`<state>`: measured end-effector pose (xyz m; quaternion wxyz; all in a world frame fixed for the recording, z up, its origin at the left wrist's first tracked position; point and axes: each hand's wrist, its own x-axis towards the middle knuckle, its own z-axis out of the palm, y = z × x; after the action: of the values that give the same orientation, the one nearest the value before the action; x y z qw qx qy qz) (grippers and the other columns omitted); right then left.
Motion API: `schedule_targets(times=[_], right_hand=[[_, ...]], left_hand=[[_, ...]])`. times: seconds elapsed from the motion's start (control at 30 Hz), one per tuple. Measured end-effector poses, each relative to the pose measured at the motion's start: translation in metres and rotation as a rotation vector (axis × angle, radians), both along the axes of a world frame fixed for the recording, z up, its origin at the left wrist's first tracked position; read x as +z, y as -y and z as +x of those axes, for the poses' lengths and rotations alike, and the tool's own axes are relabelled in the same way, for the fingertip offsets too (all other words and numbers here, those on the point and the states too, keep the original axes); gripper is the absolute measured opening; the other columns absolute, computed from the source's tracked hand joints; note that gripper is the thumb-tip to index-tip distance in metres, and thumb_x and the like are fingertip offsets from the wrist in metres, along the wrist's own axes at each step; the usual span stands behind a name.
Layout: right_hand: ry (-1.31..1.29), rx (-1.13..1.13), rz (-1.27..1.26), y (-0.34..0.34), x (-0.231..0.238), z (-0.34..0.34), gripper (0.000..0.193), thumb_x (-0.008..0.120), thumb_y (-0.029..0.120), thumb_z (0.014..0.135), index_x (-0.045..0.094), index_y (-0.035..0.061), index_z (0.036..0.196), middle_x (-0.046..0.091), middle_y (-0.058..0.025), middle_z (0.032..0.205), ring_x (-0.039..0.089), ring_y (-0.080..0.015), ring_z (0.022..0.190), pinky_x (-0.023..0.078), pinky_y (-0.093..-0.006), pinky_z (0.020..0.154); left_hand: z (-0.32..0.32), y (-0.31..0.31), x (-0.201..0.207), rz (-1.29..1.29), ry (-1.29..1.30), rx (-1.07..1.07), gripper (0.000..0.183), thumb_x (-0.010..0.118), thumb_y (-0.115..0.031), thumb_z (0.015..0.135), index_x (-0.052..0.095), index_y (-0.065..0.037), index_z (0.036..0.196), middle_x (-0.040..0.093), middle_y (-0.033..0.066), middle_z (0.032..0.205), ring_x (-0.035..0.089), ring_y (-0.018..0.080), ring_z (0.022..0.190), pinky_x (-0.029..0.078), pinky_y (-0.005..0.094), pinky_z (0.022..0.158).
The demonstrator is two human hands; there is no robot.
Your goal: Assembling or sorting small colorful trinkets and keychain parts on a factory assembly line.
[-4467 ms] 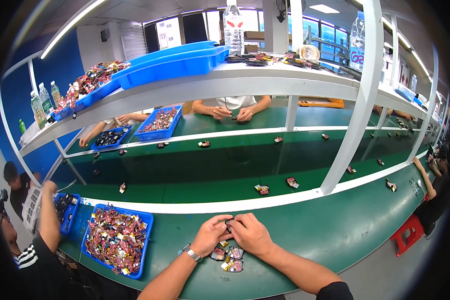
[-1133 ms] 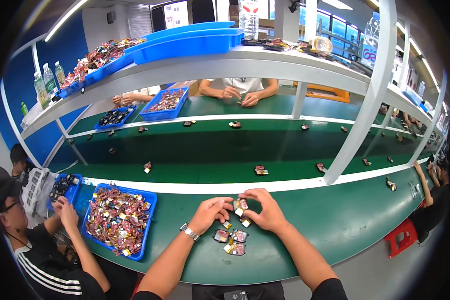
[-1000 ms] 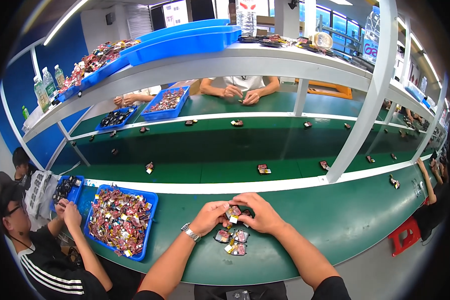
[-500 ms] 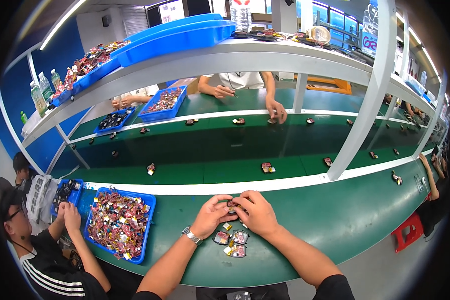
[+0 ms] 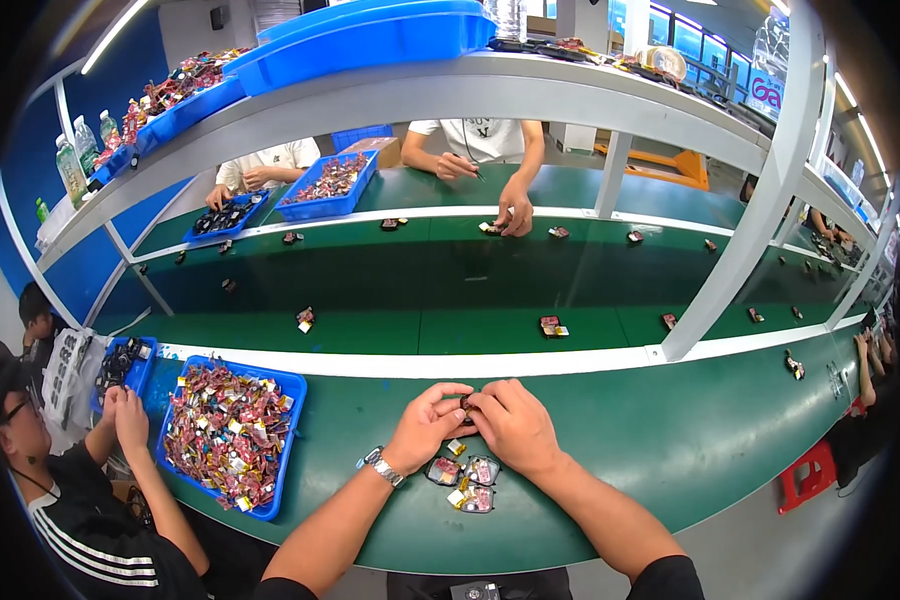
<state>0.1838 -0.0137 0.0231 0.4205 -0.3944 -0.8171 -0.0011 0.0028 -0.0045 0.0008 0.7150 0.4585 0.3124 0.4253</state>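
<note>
Your two bare hands meet over the green tabletop [image 5: 610, 470], clock directions being read from that meeting point: your left hand [image 5: 428, 428] and your right hand [image 5: 518, 428] jointly grasp one small dark piece [image 5: 467, 405], pinched between the fingertips and largely hidden by them. A silver metal-banded wristwatch [image 5: 382, 467] circles your left wrist. At six o'clock, just below the hands, lie three flat, black-edged, rounded-square pieces [image 5: 477, 499], two side by side and one below; two small yellow-and-white slips [image 5: 456, 447] accompany them, one above the group, one at its lower left. At nine o'clock stands one blue plastic tray [image 5: 293, 384], heaped with red boards too many to count; beyond it, towards ten, one smaller blue tray [image 5: 147, 362] holds black parts, beside a co-worker's two joined hands [image 5: 128, 412]. Past the white rail [image 5: 450, 364], three red-and-white pieces [image 5: 553, 327] lie on the nearer strip of the green belt [image 5: 430, 335], at ten, one and two o'clock. Near twelve, a second co-worker's lowered hand [image 5: 516, 212] reaches the far edge of the belt.
</note>
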Motion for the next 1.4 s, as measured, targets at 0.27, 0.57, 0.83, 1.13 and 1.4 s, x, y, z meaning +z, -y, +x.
schedule_targets(times=[0.27,0.57,0.83,1.13,1.4], right_hand=[[-0.011,0.154,-0.109,-0.007,0.009,0.015,0.023,0.073,0.002,0.07,0.063,0.0075,0.09,0.057,-0.0071,0.095,0.057,-0.0263,0.086,0.05,-0.036,0.073],[0.035,0.116,0.011,-0.007,0.01,0.012,0.022,0.073,0.005,0.07,0.067,0.0077,0.091,0.059,-0.0042,0.091,0.058,-0.0235,0.084,0.051,-0.0353,0.073],[0.066,0.092,0.073,-0.006,0.006,0.012,0.016,0.069,0.005,0.072,0.064,0.0088,0.087,0.058,-0.0033,0.091,0.058,-0.0222,0.085,0.05,-0.0344,0.073],[0.044,0.245,-0.108,-0.008,0.01,0.022,0.02,0.071,0.003,0.072,0.062,0.009,0.088,0.055,-0.0042,0.088,0.054,-0.0246,0.086,0.048,-0.0363,0.077],[-0.052,0.166,-0.168,-0.004,0.011,0.019,0.014,0.074,0.008,0.072,0.069,0.0077,0.085,0.057,-0.0068,0.103,0.054,-0.0267,0.099,0.048,-0.0377,0.086]], left_hand=[[0.001,0.001,-0.001,0.022,0.021,-0.032,0.032,0.047,0.001,0.098,0.045,0.0,0.13,0.061,0.0144,0.121,0.061,0.0195,0.11,0.055,0.0329,0.094],[-0.001,0.001,0.004,-0.002,-0.014,-0.004,0.031,0.047,0.002,0.098,0.045,0.0,0.129,0.061,0.0151,0.12,0.061,0.0204,0.11,0.054,0.0365,0.097],[0.002,0.003,0.003,0.017,-0.03,-0.032,0.032,0.045,0.004,0.097,0.044,0.0,0.129,0.06,0.0148,0.12,0.06,0.0201,0.112,0.053,0.0361,0.098],[0.001,0.002,0.001,0.026,-0.037,-0.052,0.032,0.045,0.004,0.097,0.045,0.0,0.128,0.06,0.014,0.12,0.059,0.0193,0.113,0.053,0.0355,0.097],[-0.002,0.001,0.004,0.041,-0.019,-0.072,0.035,0.048,0.005,0.095,0.044,0.0,0.13,0.06,0.0144,0.12,0.06,0.0192,0.112,0.053,0.0353,0.097]])
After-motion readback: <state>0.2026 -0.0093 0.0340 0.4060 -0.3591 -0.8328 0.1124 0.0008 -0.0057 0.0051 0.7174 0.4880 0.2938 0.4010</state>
